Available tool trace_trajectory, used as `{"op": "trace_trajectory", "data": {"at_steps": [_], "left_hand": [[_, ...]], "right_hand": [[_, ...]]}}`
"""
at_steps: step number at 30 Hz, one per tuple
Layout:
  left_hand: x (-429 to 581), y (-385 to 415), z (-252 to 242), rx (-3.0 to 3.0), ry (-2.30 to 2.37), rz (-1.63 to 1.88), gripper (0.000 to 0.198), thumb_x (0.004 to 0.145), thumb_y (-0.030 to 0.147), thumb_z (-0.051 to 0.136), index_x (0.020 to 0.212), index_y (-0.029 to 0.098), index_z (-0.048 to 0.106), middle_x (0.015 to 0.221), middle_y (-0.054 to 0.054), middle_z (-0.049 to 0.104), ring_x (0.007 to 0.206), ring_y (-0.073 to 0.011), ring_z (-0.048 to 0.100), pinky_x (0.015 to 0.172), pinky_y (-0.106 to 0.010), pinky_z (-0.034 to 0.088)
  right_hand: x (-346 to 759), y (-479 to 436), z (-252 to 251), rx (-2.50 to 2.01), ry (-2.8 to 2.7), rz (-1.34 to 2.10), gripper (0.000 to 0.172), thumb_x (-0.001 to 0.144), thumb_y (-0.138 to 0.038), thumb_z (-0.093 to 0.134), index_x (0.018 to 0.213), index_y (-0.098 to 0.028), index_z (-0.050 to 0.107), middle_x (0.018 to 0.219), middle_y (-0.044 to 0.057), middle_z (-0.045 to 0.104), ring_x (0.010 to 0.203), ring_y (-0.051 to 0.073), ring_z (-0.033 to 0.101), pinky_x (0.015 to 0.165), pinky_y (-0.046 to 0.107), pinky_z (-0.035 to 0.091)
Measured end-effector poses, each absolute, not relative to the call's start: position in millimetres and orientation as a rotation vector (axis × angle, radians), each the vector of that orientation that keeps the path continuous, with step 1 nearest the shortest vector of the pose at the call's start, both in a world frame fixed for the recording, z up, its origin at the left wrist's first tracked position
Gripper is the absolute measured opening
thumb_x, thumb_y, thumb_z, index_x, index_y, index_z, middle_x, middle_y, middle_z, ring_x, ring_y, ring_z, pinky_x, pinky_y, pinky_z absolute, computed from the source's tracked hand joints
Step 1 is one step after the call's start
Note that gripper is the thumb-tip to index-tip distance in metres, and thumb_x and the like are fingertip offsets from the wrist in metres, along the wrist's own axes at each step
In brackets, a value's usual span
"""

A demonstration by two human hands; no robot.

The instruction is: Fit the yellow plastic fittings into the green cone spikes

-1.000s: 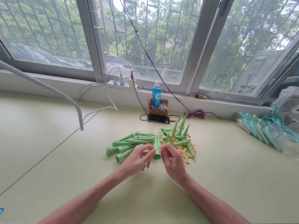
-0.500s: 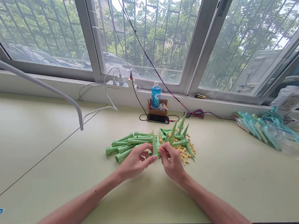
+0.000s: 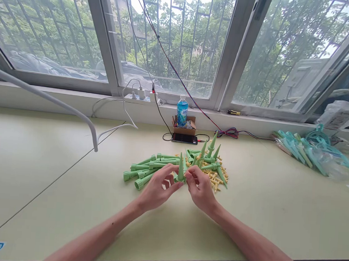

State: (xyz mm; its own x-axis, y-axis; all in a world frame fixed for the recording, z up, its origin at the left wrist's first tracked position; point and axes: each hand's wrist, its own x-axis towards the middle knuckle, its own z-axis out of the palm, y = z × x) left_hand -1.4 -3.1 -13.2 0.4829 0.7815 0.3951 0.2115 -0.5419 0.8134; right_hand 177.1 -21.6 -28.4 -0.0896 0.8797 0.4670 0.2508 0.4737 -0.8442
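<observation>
My left hand (image 3: pixel 159 188) is closed round the base of a green plastic spike (image 3: pixel 181 168), which points upward with its tip away from me. My right hand (image 3: pixel 200 186) is pinched beside that spike's base; whatever its fingertips hold is hidden or too small to name. Behind and left of my left hand lie several green spikes with ribbed collars (image 3: pixel 143 175) in a loose pile. More green spikes (image 3: pixel 211 147) stand or lean behind my right hand, among a heap of small yellow T-shaped plastic pieces (image 3: pixel 218 179).
A blue drink bottle (image 3: pixel 182 112) stands in a small cardboard box (image 3: pixel 184 130) behind a phone (image 3: pixel 184 138) with cables. Teal plastic items (image 3: pixel 305 150) in clear bags lie at the right. A white curved arm (image 3: pixel 75 104) hangs over the table's left side.
The green spike in my left hand has turned a little and stands more upright. My right hand keeps almost the same place beside it.
</observation>
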Motion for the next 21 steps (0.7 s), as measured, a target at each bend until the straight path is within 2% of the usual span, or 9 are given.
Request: {"op": "trace_trajectory", "data": {"at_steps": [5, 14, 21], "left_hand": [[-1.5, -2.3, -14.0, 2.054, 0.791, 1.066, 0.025, 0.094, 0.03, 0.063, 0.117, 0.022, 0.061, 0.105, -0.003, 0.054, 0.066, -0.0074, 0.058, 0.056, -0.02, 0.055], [-1.7, -0.7, -18.2, 2.141, 0.762, 1.133, 0.022, 0.093, 0.025, 0.064, 0.115, 0.023, 0.064, 0.106, -0.005, 0.056, 0.067, -0.0074, 0.058, 0.052, -0.017, 0.052], [-4.6, 6.4, -27.9, 2.328, 0.68, 1.227, 0.034, 0.096, 0.016, 0.059, 0.127, 0.029, 0.063, 0.11, -0.006, 0.054, 0.062, -0.0046, 0.053, 0.052, -0.018, 0.05]], "right_hand": [[176.2, -22.2, -29.8, -0.976, -1.571, 0.779, 0.031, 0.101, -0.05, 0.045, 0.091, -0.021, 0.048, 0.062, -0.005, 0.043, 0.047, 0.01, 0.034, 0.045, 0.024, 0.024], [177.0, -19.3, -35.1, -0.988, -1.533, 0.842, 0.033, 0.101, -0.051, 0.046, 0.085, -0.022, 0.044, 0.055, -0.008, 0.037, 0.045, 0.01, 0.033, 0.043, 0.024, 0.023], [177.2, -20.5, -31.3, -0.988, -1.472, 0.96, 0.034, 0.099, -0.051, 0.05, 0.082, -0.022, 0.044, 0.052, -0.009, 0.038, 0.041, 0.008, 0.032, 0.04, 0.021, 0.024]]}}
